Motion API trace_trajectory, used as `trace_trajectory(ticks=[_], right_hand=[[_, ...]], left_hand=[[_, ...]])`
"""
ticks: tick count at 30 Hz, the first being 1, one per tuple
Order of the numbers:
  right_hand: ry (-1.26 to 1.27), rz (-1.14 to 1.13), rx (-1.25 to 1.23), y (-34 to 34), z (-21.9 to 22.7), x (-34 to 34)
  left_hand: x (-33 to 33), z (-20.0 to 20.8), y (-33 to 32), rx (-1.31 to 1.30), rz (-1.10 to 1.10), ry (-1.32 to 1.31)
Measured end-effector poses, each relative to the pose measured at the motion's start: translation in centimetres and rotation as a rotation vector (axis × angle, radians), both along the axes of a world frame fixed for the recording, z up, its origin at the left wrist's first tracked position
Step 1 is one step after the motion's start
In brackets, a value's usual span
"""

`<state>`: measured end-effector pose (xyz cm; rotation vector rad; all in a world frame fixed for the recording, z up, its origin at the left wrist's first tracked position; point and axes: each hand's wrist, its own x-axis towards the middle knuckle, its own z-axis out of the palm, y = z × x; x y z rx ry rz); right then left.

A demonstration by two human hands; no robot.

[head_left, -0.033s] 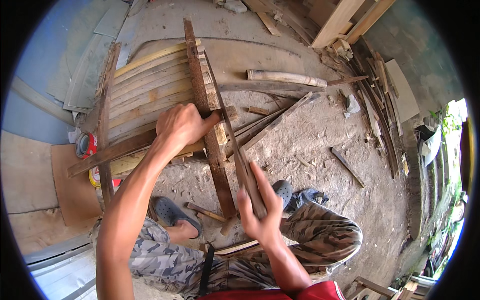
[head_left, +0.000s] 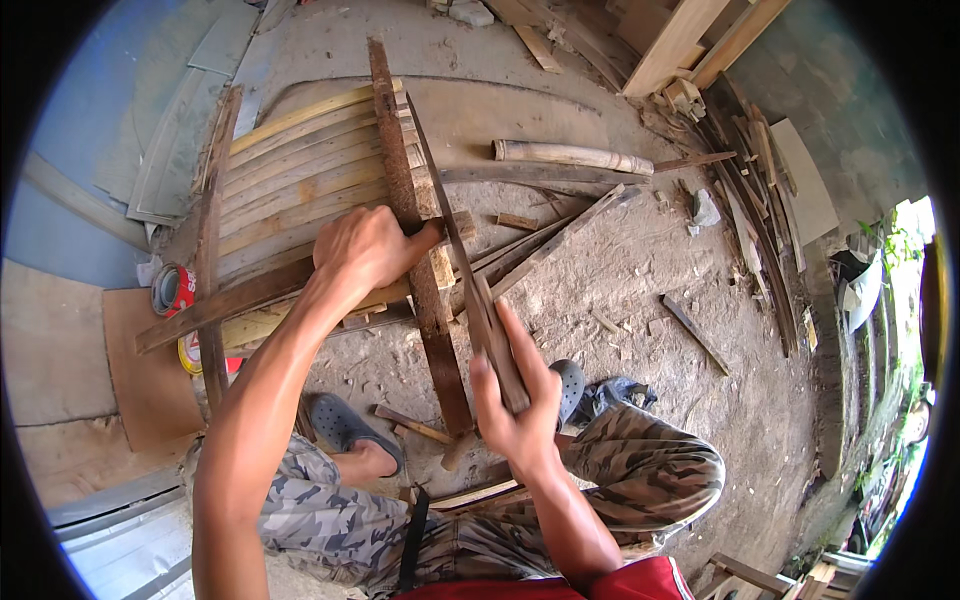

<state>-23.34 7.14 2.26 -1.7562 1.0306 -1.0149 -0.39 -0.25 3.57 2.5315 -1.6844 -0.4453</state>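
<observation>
Saw risk: I judge the saw could jump onto the left hand, close beside it, if the plank slips.
Saw look: long, dark, narrow, across the plank's right end.
Left hand: closed over the plank.
Right hand: wrapped round the saw's handle.
Slatted frame: beyond.

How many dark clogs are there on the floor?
2. One clog is on the person's left foot, at the lower left. The other clog is just right of the right hand holding the saw; part of it is hidden.
</observation>
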Motion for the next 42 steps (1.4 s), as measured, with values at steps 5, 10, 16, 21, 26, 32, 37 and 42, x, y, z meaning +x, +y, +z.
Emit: trace_trajectory(ticks=[5, 10, 16, 21, 26, 32, 37, 42], right_hand=[[-0.011, -0.006, -0.016, 0.1, -0.7, 0.2], [0.147, 0.031, -0.08, 6.2, 0.8, -4.8], [0.12, 0.011, 0.179, 3.4, 2.3, -2.4], [0.032, -0.01, -0.069, -1.4, 0.4, 2.3], [0.07, 0.002, 0.074, 4.2, 0.3, -2.4], [0.198, 0.0, 0.055, 8.6, 1.1, -6.9], [0.086, 0.004, -0.053, 0.9, 0.5, 0.8], [0.073, 0.001, -0.102, -0.6, -0.5, 2.0]], left_hand=[[0.2, 0.5, 0.1, -0.056, 0.024, 0.043], [0.7, -0.4, 0.0, -0.013, 0.008, 0.042], [0.1, 0.9, 0.1, -0.011, 0.018, 0.101], [0.3, 0.7, 0.3, -0.096, 0.005, 0.095], [0.7, 0.8, 0.5, -0.054, 0.0, 0.112], [0.6, 0.4, 0.1, 0.04, -0.027, 0.091], [1.0, -0.1, 0.4, -0.062, -0.008, 0.082], [1.1, -0.6, 0.3, -0.107, -0.004, 0.086]])
